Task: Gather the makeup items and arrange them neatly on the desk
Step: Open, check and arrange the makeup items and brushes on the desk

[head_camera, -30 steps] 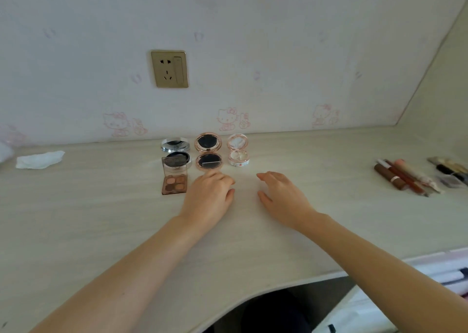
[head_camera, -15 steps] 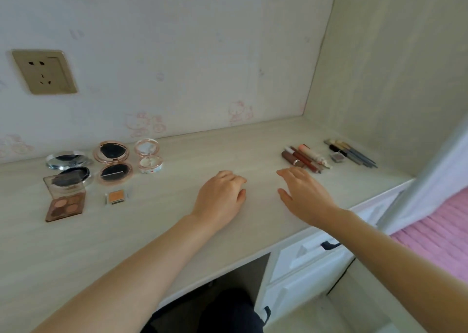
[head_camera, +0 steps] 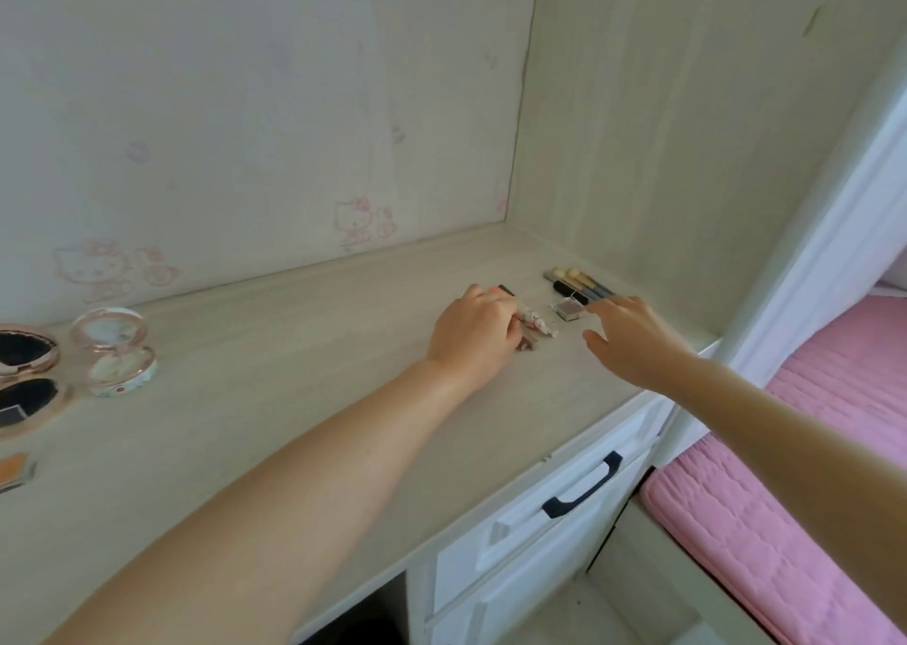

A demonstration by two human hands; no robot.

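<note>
Left hand [head_camera: 473, 333] covers most of the lip tubes [head_camera: 532, 326]; whether it grips them can't be told. Left edge cuts off two dark compacts [head_camera: 22, 374] and an orange pan [head_camera: 14, 468]. Brushes [head_camera: 579, 284] by the corner are blurred, too small to count.

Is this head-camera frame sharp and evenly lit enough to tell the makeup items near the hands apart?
Head view: soft, even daylight, no glare or hard shadows; wide-angle bending curves the desk edge; the left hand covers most of the lip tubes, and the brushes by the right hand are small and slightly soft, so details blur together.
</note>
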